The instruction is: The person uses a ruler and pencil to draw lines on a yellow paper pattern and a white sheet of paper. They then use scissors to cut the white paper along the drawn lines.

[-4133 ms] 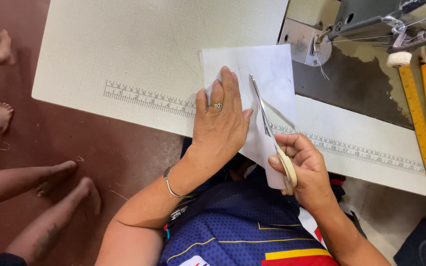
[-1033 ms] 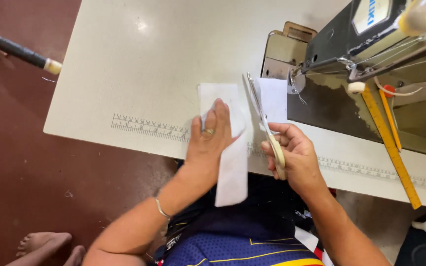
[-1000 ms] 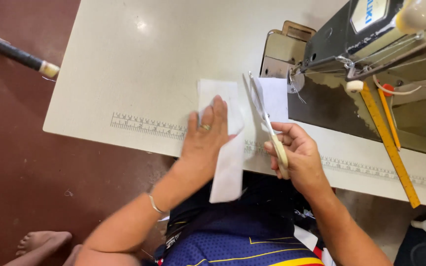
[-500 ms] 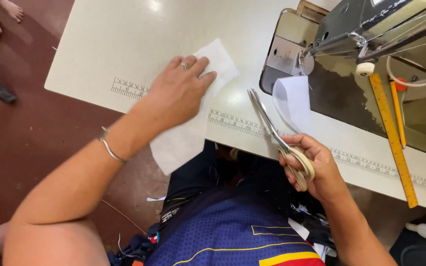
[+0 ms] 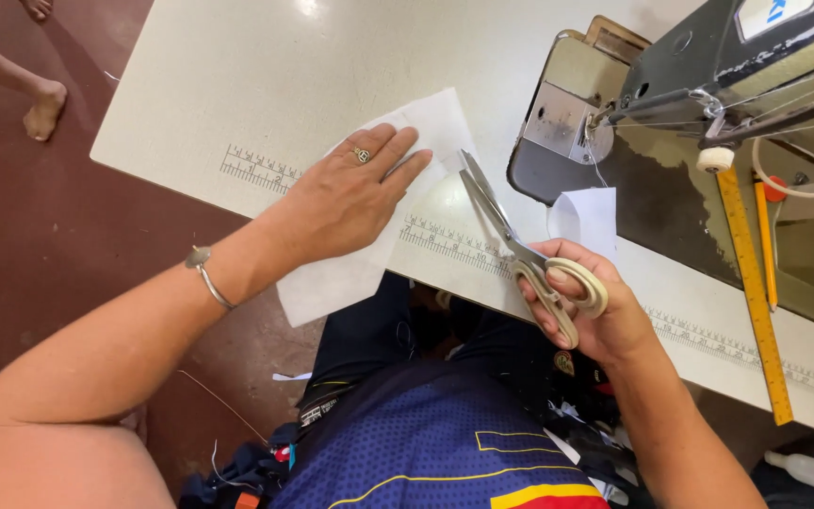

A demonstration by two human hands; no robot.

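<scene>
Head view, the only one: left hand (image 5: 350,203) lies flat, fingers spread narrow, palm down on a white sheet (image 5: 332,278) of paper or cloth that rests on the pale table (image 5: 237,85) and hangs over its near edge toward the lap; the sheet's long axis runs from the far right, near the fingertips, down to the near left, past the printed ruler strip (image 5: 252,168) along the table edge. A ring sits on one finger and a bangle (image 5: 207,273) on the wrist. Right hand (image 5: 586,311) is closed around the cream loop handles of the scissors (image 5: 506,240), thumb and fingers through the loops, with the blades nearly together and pointing up and to the left, toward the sheet's right edge; the tips lie near the left fingertips but apart from the sheet, as far as can be told. So the sheet lies to the left of the scissors, pinned by the left hand, which is the nearer one, and the blade line crosses the sheet's long axis at an angle. A smaller white piece (image 5: 586,217) lies just beyond the right hand, beside the base of the sewing machine (image 5: 708,104). A yellow ruler (image 5: 756,292) lies well to the right on the table. At the top left a bare foot (image 5: 44,108) of another person stands on the brown floor (image 5: 40,236)
</scene>
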